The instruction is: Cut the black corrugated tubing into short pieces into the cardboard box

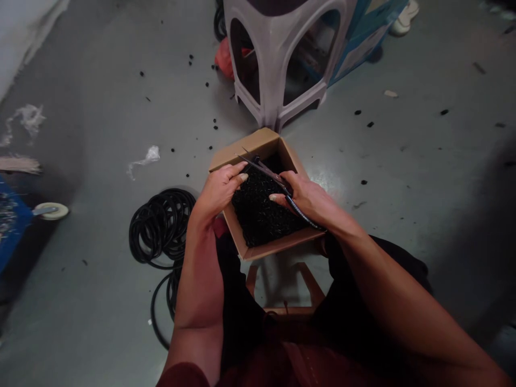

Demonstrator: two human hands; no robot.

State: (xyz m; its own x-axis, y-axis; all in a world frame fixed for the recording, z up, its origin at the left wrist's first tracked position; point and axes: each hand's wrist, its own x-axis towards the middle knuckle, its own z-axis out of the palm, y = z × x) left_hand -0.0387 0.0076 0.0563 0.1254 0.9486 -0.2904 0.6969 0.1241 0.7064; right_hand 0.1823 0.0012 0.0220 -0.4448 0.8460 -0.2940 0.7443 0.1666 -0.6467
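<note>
A cardboard box (278, 250) stands between my knees, filled with many small black pieces (262, 209). Over it my right hand (308, 196) grips a pair of scissors (266, 171) with dark handles. Their blades point up and left, slightly apart. My left hand (220, 188) is at the box's left edge, its thumb and fingers drawn together near the blade tips. Whatever those fingers pinch, if anything, is too small or hidden to make out. A small dark bit (256, 159) shows beside the blades.
Coils of black tubing (161, 226) lie on the floor at my left. A grey plastic stool (272, 59) stands just beyond the box, with a blue box (363, 43) behind it. Small black pieces and plastic scraps (152, 154) dot the floor. A blue bin (12, 215) is far left.
</note>
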